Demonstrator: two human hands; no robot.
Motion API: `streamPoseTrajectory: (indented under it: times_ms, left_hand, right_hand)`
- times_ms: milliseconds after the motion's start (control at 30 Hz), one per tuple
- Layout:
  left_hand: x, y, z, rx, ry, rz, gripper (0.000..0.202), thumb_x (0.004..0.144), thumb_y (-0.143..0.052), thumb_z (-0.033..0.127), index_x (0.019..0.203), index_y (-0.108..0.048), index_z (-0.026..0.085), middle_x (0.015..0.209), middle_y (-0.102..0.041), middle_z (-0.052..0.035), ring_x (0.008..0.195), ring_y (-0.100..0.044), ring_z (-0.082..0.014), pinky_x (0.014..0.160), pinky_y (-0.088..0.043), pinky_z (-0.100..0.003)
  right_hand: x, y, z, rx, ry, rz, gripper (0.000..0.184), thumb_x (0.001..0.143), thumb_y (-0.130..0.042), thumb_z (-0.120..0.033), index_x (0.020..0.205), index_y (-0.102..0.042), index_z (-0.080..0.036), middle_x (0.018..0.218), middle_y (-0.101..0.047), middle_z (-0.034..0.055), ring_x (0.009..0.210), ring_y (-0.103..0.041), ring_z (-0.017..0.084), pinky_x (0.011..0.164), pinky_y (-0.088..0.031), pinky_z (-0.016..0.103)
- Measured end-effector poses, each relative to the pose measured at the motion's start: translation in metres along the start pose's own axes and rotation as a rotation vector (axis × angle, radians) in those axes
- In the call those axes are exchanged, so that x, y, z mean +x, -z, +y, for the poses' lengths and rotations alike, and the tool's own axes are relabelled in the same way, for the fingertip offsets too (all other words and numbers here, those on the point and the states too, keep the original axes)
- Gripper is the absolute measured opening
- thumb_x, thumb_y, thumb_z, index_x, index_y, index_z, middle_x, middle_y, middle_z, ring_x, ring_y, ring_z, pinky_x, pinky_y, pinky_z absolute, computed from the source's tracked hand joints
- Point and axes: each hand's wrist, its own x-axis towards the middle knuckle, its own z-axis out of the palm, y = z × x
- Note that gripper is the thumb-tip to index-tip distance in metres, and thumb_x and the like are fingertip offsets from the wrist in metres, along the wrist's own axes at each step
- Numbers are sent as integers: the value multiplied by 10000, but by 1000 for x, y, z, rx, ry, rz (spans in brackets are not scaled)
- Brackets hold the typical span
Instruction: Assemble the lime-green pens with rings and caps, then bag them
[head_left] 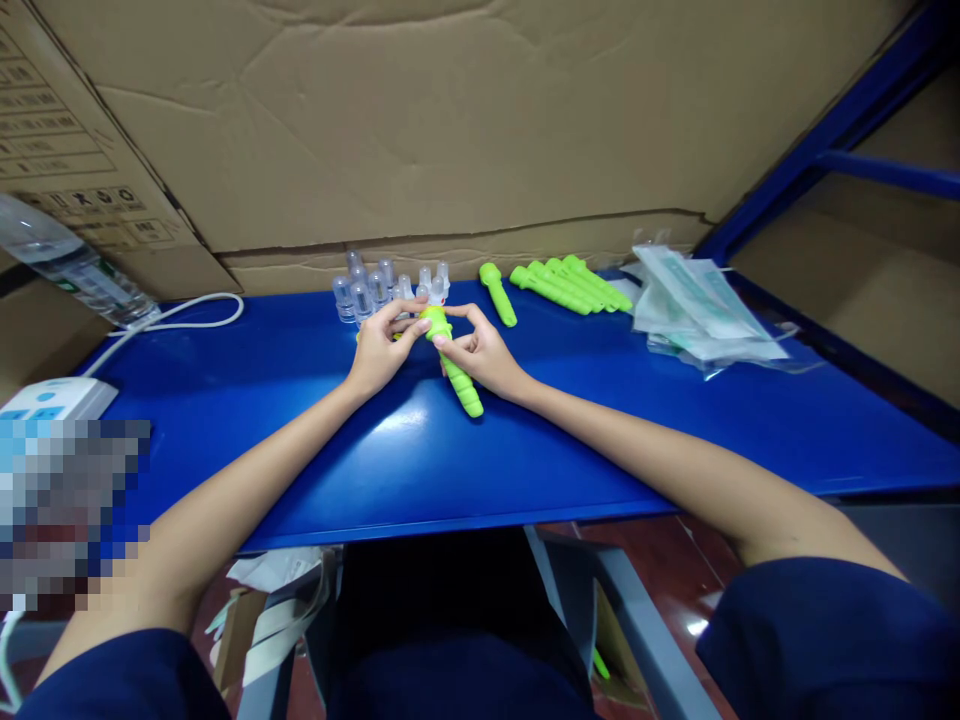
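Observation:
A lime-green ribbed plastic handle (462, 386) slants between my hands above the blue table, its lower end pointing toward me. My right hand (484, 352) is closed around its middle, thumb on top. The fingers of my left hand (386, 345) pinch its upper end, where a bit of yellow-orange shows. My fingers partly hide that end. Just behind my hands stand several clear plastic caps (362, 298). A small yellow piece is partly visible under my left hand.
Another green handle (498, 295) lies behind my right hand, and several more green handles (570, 285) lie in a row beside it. Plastic bags (701, 305) are heaped at right. At left are a bottle (71, 265), a power strip (60, 400) and a white cable (199, 308).

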Motion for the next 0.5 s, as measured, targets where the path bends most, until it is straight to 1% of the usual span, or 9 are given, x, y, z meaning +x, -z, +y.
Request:
streamPoseTrajectory:
  times_ms: [67,133,233,333,500]
  left_hand:
    - [0,-1,-1,17,-33,40,308,849,-743,432,969,-666,158,1330,-647,-146,1114,-717,-229,986,-600,-399]
    - [0,-2,0,55,-62,61,293,851,-740,425,931,-666,153,1325,-641,-146,1135,-704,-232,958,-613,-383]
    - [-2,-4,3,119,-76,73,252,878,-710,405,901,-673,157,1216,-707,-123,1109,-714,-226,941,-617,-370]
    - [-5,-9,6,159,-63,106,210,906,-680,370,918,-694,161,1113,-767,-98,1057,-737,-220,937,-616,-364]
    - [-9,-15,9,186,-63,170,140,906,-686,311,893,-715,174,1071,-795,-65,980,-765,-214,900,-625,-352]
  right_hand:
    - [0,0,0,-1,-3,6,701,786,-712,-656,1217,-380,-214,575,-630,-75,459,-570,123,458,-406,226]
    - [-1,0,0,0,-6,9,683,781,-713,-665,1182,-379,-225,583,-635,-72,461,-565,119,461,-407,228]
    - [-1,0,0,-5,4,23,641,788,-707,-667,1133,-380,-238,582,-616,-81,470,-570,119,469,-408,232]
    - [-2,0,-1,-9,14,34,631,783,-705,-681,1102,-375,-248,585,-606,-87,470,-576,126,469,-414,245]
    - [-5,-2,-2,-10,12,54,635,771,-708,-700,1102,-383,-267,603,-620,-68,485,-588,149,475,-440,281]
